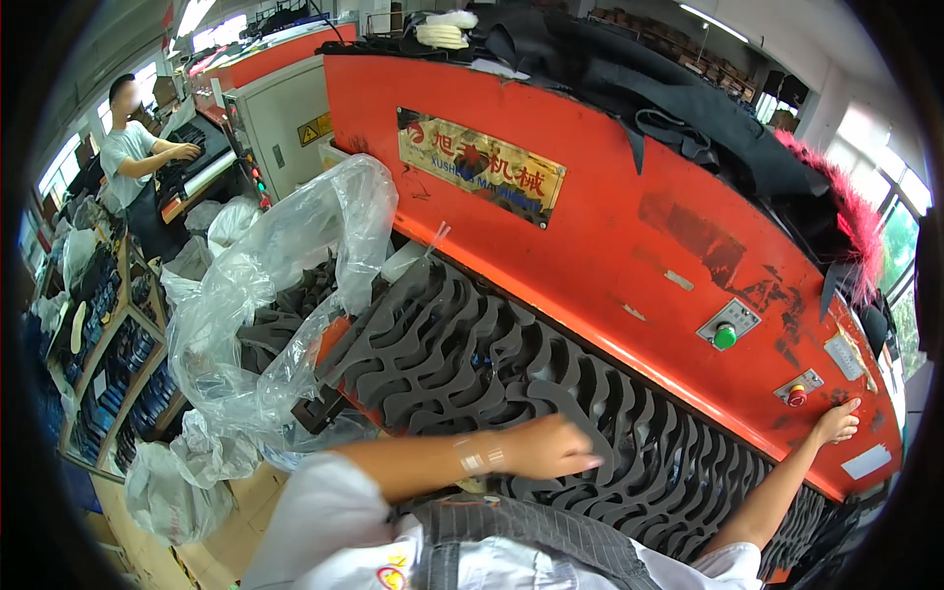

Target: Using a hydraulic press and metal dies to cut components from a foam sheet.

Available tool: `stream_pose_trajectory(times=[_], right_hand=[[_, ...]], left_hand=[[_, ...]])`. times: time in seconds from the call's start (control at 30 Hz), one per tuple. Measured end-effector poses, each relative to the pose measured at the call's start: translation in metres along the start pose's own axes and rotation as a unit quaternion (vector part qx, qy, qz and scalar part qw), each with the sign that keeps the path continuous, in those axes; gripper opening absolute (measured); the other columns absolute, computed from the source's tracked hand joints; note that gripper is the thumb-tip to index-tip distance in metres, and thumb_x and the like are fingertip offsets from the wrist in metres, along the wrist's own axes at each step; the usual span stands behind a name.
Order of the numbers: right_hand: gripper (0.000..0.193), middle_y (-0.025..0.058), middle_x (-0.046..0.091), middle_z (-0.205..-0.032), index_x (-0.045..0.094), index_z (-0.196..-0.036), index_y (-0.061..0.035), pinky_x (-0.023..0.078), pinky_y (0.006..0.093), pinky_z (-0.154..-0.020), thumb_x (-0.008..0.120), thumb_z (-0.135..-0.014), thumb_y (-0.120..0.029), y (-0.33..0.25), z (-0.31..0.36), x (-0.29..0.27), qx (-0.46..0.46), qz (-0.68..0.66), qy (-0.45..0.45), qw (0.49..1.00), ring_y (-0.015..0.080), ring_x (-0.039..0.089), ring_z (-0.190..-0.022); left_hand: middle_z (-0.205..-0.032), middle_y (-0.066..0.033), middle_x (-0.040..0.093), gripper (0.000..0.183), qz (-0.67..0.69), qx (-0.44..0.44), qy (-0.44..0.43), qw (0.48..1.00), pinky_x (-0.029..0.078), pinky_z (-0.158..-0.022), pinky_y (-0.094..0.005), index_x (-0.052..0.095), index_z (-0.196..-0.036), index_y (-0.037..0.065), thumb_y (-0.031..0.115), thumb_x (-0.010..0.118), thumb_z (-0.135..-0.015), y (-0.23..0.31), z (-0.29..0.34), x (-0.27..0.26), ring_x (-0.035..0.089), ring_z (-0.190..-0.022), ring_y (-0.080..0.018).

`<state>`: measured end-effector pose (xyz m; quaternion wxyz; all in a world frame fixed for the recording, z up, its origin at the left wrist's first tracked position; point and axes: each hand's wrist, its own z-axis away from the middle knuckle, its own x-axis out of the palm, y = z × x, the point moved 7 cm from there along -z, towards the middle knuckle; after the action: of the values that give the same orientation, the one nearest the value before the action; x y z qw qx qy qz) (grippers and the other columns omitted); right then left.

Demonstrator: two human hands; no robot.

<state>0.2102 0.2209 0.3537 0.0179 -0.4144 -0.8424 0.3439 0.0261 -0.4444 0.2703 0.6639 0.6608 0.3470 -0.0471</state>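
Observation:
My left hand [553,447], blurred slightly, is closed over the dark grey cut sheet [433,369], its fingers curled in. A loose-looking curved grey piece [562,401] lies just beyond the knuckles; whether the fingers grip any piece is hidden. Wavy strips and curved cut-outs fill the sheet, which runs along the machine's bed from left to lower right. Far to the right, my right hand [837,423] rests against the front of the orange-red machine [610,216], fingers bent, nothing showing in them. A red button [796,395] sits just left of it.
A green button [725,336] is higher on the machine front. Clear plastic bags [211,344] with dark scraps stand at left, beside shelves of blue pieces [108,383]. Black sheet material [580,69] and pink fur [846,206] lie on top. Another person [128,157] works at far left.

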Motion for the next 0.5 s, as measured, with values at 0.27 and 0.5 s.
stream_pose_trajectory(times=[0.27,0.5], right_hand=[[0.039,0.0171,0.060,-0.108,0.038,-0.142,-0.0307,0.051,0.0445,-0.076,0.035,-0.103,-0.035,0.008,-0.005,0.025,-0.240,0.372,0.067,0.894,0.0309,0.062,-0.093],[0.052,0.0207,0.050,-0.135,0.050,-0.131,0.0054,0.036,0.0364,-0.105,0.060,-0.095,-0.032,-0.127,0.156,-0.131,-0.059,-0.285,-0.271,0.917,0.0277,0.050,-0.121]], left_hand=[[-0.089,-0.0070,0.062,0.032,-0.184,-0.169,0.176,0.952,0.047,-0.080,-0.0387,0.064,-0.083,0.008,0.040,0.066,-0.085,-0.054,0.170,-0.008,0.059,-0.092,-0.0284],[-0.089,-0.0100,0.060,0.035,-0.224,-0.150,0.173,0.947,0.044,-0.083,-0.0397,0.060,-0.092,0.006,0.041,0.058,-0.091,-0.050,0.190,0.017,0.057,-0.089,-0.0303]])
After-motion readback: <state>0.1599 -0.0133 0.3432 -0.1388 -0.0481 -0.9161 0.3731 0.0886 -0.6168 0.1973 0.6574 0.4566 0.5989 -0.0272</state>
